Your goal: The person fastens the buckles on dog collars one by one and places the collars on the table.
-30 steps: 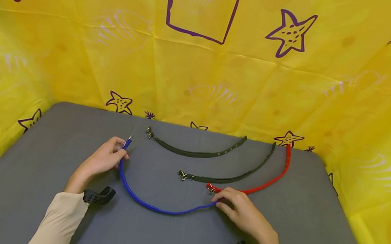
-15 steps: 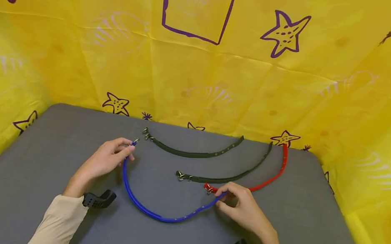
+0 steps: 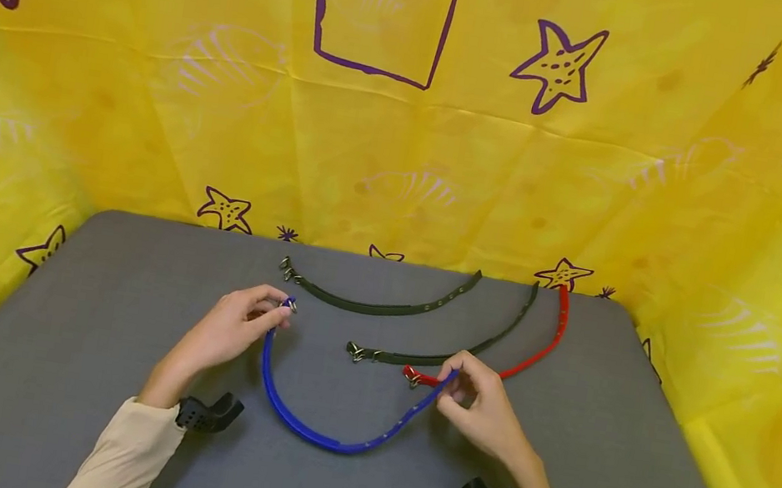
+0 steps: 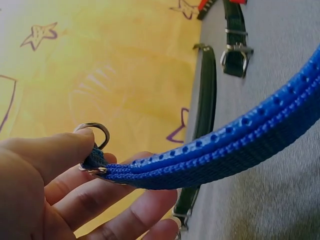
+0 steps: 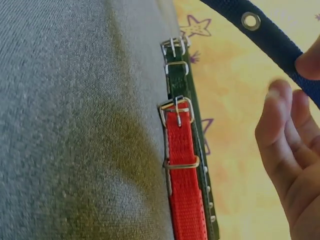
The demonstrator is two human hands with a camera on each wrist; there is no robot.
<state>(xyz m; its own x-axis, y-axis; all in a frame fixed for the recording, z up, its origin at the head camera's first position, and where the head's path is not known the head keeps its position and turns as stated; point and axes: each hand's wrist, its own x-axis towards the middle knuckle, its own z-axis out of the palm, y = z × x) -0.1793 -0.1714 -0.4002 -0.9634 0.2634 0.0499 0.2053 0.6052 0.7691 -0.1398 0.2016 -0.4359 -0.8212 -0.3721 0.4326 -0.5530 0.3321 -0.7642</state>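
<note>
A blue dog collar (image 3: 302,431) hangs in a U between my two hands. Its metal-ring end is pinched by my left hand (image 3: 237,331), with the ring (image 4: 102,132) standing beside the thumb in the left wrist view. My right hand (image 3: 486,402) pinches the opposite end, near the metal eyelets; one eyelet (image 5: 250,21) shows up close in the right wrist view. Just behind the right hand lies a red collar (image 3: 536,355), its buckle (image 5: 176,111) facing left in the head view. The right fingers overlap part of it there.
Two dark green collars lie curved on the grey table (image 3: 116,355): one at the back (image 3: 366,308), another (image 3: 411,360) just behind the red one. A yellow patterned cloth (image 3: 344,153) rises along the table's back and sides.
Both ends of the blue collar have risen and come closer together, deepening its bend. My left hand has moved right; my right hand has lifted a little. The other collars lie as before.
</note>
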